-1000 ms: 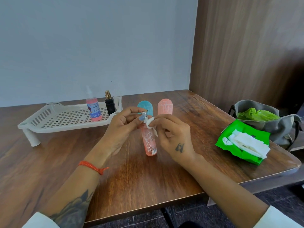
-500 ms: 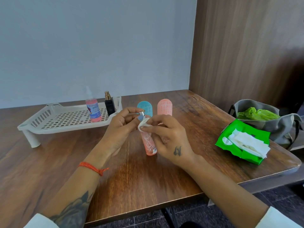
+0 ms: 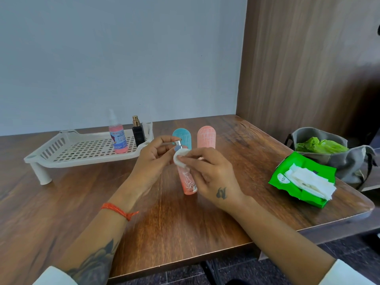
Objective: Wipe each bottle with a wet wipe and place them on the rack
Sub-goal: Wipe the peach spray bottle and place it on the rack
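Observation:
A slim pink bottle (image 3: 187, 182) stands on the wooden table at the centre. My left hand (image 3: 153, 161) pinches its silver spray top. My right hand (image 3: 211, 173) holds a small white wipe (image 3: 179, 157) folded against the bottle's neck. Behind them stand a teal bottle (image 3: 183, 137) and a salmon-pink bottle (image 3: 206, 136). The white perforated rack (image 3: 82, 150) sits at the back left and holds a pink spray bottle (image 3: 118, 136) and a small black bottle (image 3: 138, 132) near its right end.
A green pack of wet wipes (image 3: 302, 179) lies open at the right, near the table's edge. Beyond that edge sits a grey bag (image 3: 349, 161) with a green plastic bag (image 3: 320, 145) inside. A wood-panelled wall rises on the right.
My right hand has slid the wipe to the left across the top of the bottle. The bottle and my left hand have stayed in place.

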`<control>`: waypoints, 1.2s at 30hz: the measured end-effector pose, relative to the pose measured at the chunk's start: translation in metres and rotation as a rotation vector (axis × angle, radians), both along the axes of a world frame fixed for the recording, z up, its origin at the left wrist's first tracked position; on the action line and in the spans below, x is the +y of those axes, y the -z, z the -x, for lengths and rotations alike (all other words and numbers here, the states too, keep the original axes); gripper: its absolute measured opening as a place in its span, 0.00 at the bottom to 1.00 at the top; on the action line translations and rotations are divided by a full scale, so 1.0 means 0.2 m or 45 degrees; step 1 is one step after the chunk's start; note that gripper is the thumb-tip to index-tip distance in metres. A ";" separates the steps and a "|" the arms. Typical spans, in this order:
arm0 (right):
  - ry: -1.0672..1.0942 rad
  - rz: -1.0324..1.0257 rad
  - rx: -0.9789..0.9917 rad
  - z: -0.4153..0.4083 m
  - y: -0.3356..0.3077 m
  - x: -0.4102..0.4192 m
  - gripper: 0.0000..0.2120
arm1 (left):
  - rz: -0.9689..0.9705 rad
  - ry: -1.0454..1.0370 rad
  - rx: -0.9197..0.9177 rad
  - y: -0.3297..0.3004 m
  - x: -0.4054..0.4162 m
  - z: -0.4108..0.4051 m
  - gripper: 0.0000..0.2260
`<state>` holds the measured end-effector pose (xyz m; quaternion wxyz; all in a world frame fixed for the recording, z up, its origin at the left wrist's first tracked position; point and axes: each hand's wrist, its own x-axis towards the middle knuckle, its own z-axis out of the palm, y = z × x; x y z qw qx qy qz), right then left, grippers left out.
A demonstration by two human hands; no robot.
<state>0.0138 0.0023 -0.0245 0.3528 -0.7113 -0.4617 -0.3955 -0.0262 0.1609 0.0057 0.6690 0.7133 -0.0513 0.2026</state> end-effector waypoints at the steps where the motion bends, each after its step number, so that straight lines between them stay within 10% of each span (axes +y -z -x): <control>1: 0.005 0.065 -0.004 0.00 0.00 0.00 0.13 | -0.011 -0.003 0.005 0.00 0.00 0.00 0.10; 36: -0.051 0.070 0.189 -0.01 0.01 -0.05 0.11 | -0.019 -0.086 -0.016 0.01 0.01 -0.02 0.12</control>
